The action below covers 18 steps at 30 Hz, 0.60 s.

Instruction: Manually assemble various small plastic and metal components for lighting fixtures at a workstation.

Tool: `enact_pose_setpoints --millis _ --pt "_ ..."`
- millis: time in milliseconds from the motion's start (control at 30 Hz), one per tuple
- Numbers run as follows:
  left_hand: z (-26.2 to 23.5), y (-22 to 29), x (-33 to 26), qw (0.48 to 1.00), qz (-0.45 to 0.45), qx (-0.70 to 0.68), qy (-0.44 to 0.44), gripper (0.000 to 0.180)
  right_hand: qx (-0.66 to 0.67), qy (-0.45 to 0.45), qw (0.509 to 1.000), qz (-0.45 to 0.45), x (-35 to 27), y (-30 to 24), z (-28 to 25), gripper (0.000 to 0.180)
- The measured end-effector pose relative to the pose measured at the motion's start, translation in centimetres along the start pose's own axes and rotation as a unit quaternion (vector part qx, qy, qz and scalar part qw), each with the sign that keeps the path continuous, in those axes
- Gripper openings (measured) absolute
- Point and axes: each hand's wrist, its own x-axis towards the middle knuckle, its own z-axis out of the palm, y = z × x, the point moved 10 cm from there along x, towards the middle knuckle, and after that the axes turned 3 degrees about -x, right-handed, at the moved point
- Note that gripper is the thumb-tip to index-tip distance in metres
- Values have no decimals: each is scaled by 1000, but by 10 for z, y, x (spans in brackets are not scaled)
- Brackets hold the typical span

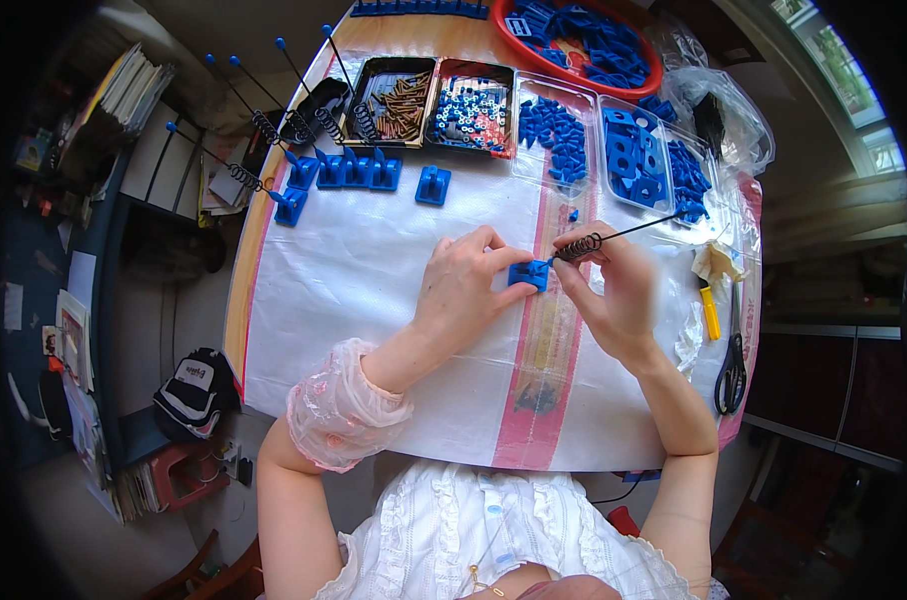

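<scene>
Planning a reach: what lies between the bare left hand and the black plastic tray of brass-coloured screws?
In the head view, a single blue plastic block sits on the white sheet between left hand and tray.

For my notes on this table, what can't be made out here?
All in the head view:
Join between the blue block and the sprung rod: too small beside the right hand.
Floor of the red basin: buried under blue parts.
Far side of the blue strip: cut off by the top edge.

Bright window (836, 78) (upper right), bent edges, black corners
</scene>
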Motion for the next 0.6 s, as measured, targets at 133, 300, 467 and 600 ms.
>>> enact_pose_setpoints --millis 133,300,467,600 --pt "2 -1 0 1000 7 2 -1 37 -11 -4 1000 -3 -1 2 2 20" --pt "2 -1 -1 1000 8 1 -1 37 -18 -8 1000 -1 -1 0 3 21" --pt "2 -1 0 1000 3 5 -4 36 -15 -9 1000 -4 0 0 3 20" --pt "2 -1 0 1000 5 7 -1 36 -11 -8 1000 1 0 0 4 20"
